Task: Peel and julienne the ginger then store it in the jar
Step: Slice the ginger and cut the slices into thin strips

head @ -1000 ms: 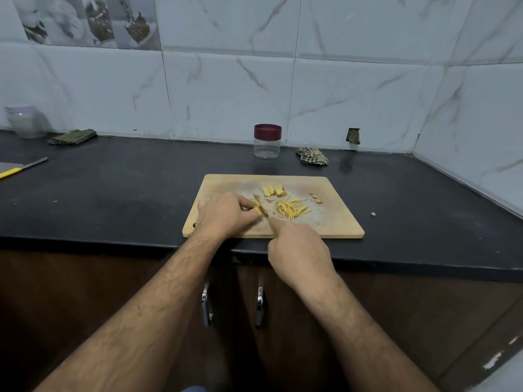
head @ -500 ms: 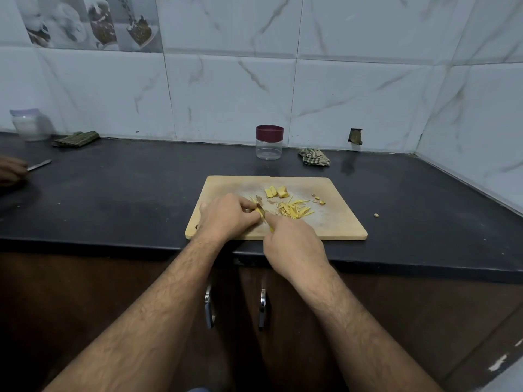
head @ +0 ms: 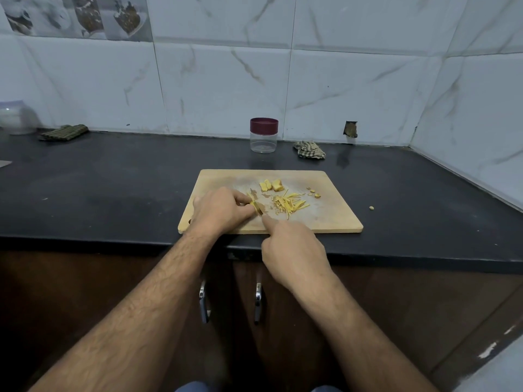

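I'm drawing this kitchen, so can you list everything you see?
Rectangular wooden cutting board: one, tan, counter front.
Thin ginger strips: one pile, yellow, board middle.
Ginger chunks: few, yellow, board back.
Clear plastic jar with maroon lid: one, by wall.
Checked cloths: two, greenish, one left, one beside the jar.
Pale lidded container: one, far left.
Black stone counter: one.
Left hand: holds ginger.
Right hand: grips a mostly hidden knife.

Home kitchen: tiled wall [head: 226, 80], black countertop [head: 113, 179], cabinets [head: 396, 306].
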Motion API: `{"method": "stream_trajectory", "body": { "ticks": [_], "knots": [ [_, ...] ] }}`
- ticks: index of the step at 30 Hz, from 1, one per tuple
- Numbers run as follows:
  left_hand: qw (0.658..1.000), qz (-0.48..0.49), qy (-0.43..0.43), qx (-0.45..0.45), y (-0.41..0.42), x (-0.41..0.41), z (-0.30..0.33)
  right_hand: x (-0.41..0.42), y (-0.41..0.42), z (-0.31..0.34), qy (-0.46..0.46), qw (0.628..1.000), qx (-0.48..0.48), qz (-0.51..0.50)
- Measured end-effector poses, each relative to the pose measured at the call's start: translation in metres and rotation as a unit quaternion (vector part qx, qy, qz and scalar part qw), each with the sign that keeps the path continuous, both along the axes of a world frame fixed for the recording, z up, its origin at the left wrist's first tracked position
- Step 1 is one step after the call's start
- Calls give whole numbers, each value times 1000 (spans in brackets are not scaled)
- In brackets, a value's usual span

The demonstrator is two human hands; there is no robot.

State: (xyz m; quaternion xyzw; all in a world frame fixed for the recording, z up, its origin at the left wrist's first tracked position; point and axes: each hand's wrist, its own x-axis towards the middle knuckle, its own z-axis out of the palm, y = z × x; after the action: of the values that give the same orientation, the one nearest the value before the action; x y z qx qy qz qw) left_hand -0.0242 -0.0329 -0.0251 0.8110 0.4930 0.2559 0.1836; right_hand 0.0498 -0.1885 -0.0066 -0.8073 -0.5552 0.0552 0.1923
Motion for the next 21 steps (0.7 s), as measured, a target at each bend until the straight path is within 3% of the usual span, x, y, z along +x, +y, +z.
{"method": "stream_trajectory", "body": {
  "ticks": [21],
  "knots": [
    [1000, -18, -13, -2, 0, -3, 0, -1, 14, 4, 25, 999, 37, -21]
  ]
}}
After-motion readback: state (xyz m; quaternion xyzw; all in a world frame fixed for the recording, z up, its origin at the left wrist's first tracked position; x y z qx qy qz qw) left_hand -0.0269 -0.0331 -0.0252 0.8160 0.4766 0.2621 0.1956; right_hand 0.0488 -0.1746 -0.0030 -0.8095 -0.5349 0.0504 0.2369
